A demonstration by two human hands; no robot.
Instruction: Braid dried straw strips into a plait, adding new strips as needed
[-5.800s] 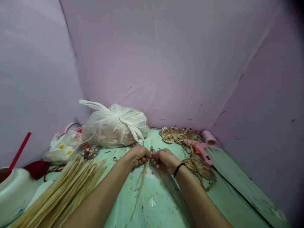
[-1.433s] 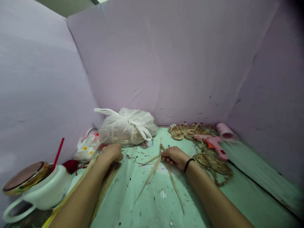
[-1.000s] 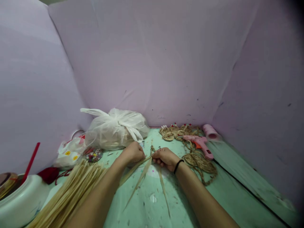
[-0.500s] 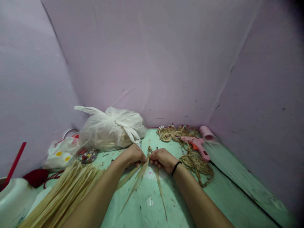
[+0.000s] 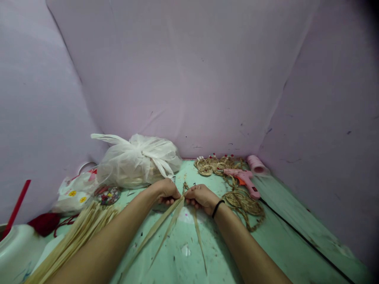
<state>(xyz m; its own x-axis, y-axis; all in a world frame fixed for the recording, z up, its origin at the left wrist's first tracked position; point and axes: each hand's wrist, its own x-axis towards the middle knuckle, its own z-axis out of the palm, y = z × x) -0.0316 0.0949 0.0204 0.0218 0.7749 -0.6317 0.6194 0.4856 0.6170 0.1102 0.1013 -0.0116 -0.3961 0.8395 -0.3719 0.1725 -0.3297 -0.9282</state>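
My left hand (image 5: 168,192) and my right hand (image 5: 201,197) meet at the middle of the green table, fingertips almost touching. Both are closed in a pinch on flat, straw-coloured fibre strips (image 5: 161,225). Several strip ends hang down from the pinch toward me, one of them below my right hand. Just beyond the fingertips, a short braided piece (image 5: 185,185) runs away from me along the table. My fingers hide the point where strips and braid join. A black band (image 5: 218,208) circles my right wrist.
Loose fibre strips (image 5: 77,236) lie at left, beside a white container (image 5: 14,248). Behind stand a tied white plastic bag (image 5: 139,161) and a round tub of beads (image 5: 107,194). At right are a pink glue gun (image 5: 241,177), coiled braid (image 5: 245,205) and a pink thread spool (image 5: 257,165).
My left forearm has swung outward to the left, covering more of the loose bundle. A long strip near my left hand now shows at greater length. My right hand has hardly moved.
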